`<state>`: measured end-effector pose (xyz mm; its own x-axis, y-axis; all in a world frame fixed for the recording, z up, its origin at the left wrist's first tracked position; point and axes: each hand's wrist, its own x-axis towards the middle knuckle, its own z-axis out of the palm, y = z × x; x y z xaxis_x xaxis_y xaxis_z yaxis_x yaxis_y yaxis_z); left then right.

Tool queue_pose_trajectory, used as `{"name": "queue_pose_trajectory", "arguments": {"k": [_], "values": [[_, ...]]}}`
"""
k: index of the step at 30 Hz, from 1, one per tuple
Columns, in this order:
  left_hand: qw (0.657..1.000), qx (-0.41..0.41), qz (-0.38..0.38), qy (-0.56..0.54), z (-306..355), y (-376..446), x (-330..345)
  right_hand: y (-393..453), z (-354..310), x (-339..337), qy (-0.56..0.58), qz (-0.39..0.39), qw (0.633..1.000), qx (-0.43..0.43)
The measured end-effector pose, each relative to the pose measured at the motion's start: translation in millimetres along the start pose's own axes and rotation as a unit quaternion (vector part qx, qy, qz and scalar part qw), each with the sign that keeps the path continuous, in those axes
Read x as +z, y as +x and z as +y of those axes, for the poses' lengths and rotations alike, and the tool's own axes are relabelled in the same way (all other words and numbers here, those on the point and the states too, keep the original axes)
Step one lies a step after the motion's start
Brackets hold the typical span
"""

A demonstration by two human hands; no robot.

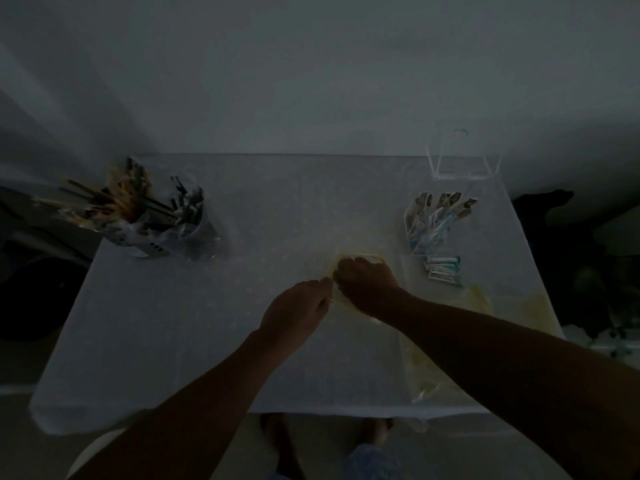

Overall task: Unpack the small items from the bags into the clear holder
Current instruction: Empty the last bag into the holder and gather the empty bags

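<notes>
The scene is dim. A pale yellow plastic bag (349, 261) lies at the middle of the table. My left hand (298, 311) pinches its near edge. My right hand (367, 280) sits curled over the bag's mouth, gripping it; what is inside is hidden. To the right stands a clear holder (415, 233) with several upright sachets (438, 211) in it. A small pile of white and teal packets (443, 268) lies just in front of the holder.
Two clear cups (194, 233) packed with sticks and sachets stand at the table's left. An empty clear box (464, 168) is at the back right corner. More yellowish bags (433, 368) lie under my right forearm. The white tablecloth (173, 323) covers the table.
</notes>
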<state>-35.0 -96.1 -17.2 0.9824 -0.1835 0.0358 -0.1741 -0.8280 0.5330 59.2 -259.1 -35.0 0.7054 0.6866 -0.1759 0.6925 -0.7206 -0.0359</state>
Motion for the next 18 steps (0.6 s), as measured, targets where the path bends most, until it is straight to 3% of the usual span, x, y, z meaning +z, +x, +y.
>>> {"name": "queue_pose_trajectory", "arguments": {"k": [4, 9, 14, 18], "values": [[1.0, -0.01, 0.0, 0.006, -4, -1, -3, -1, 11, -6, 0.132, -0.013, 0.991, 0.02], [1.0, -0.014, 0.02, -0.008, -6, 3, -15, -29, 10, -48, 0.354, 0.09, 0.931, 0.028], [0.999, -0.001, 0.026, -0.021, 3, 11, -22, -70, 19, -78, 0.426, 0.192, 0.874, 0.132], [0.999, 0.01, 0.029, -0.029, 9, 18, -20, -83, 81, -89, 0.447, 0.337, 0.78, 0.28]]}}
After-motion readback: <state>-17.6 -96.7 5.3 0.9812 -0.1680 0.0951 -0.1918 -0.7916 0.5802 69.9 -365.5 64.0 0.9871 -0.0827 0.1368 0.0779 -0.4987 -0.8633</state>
